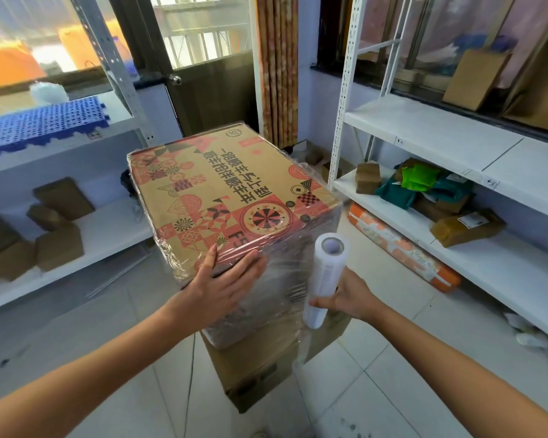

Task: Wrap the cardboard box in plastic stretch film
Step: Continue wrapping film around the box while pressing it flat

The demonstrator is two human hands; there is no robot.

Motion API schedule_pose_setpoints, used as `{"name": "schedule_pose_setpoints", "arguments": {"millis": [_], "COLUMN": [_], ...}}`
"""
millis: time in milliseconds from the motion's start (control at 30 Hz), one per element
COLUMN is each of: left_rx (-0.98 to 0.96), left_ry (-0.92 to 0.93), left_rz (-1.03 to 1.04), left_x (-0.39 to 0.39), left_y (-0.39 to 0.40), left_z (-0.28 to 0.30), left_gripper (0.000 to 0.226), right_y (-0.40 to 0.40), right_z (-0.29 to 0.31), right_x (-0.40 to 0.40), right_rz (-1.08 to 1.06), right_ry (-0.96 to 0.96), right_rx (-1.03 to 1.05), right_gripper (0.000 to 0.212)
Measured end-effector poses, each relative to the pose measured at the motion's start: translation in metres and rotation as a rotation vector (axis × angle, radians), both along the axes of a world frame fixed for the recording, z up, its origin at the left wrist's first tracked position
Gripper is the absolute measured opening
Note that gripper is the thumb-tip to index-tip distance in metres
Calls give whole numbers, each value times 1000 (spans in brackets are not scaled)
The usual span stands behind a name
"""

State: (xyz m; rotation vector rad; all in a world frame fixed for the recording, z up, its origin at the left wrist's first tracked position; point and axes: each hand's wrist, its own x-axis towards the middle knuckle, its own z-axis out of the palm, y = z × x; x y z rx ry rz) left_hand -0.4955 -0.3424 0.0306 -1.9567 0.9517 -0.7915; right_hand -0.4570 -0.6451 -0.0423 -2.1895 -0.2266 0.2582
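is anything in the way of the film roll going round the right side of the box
Nothing visible blocks it. The right hand holds the film roll upright just off the box's near right corner, and the floor between box and right shelf looks open. The left hand presses the near face.

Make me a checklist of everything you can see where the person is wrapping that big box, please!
Surface: patterned cardboard box sits on a plain carton on the tiled floor.
Job's things: stretch film already covers the box's near side and top edges; film roll stands almost upright beside the box's right corner.
Clutter: small brown parcels on the left shelf; green and teal mailer bags on the right shelf; orange patterned bundle on the floor.
Hands: left hand flat against the box's near edge; right hand grips the roll low down.
Cables: nothing seen.
Surroundings: dark door, window, blue perforated mat.
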Motion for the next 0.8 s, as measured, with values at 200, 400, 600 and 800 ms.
{"name": "schedule_pose_setpoints", "arguments": {"millis": [200,400,600,800], "left_rx": [-18,-219,-552,-551], "left_ry": [34,128,110,68], "left_rz": [12,-16,109,122], "left_x": [-5,-7,-8,-10], "left_y": [-3,-13,-41,-38], "left_z": [-1,0,-3,-13], "left_gripper": [82,76,67,80], "right_y": [10,-7,-14,-18], "right_z": [-6,4,8,9], "right_x": [2,6,13,16], "right_rz": [-161,137,121,-9], "right_ry": [-74,78,141,125], "right_rx": [-1,64,72,44], "right_gripper": [75,52,55,49]}}
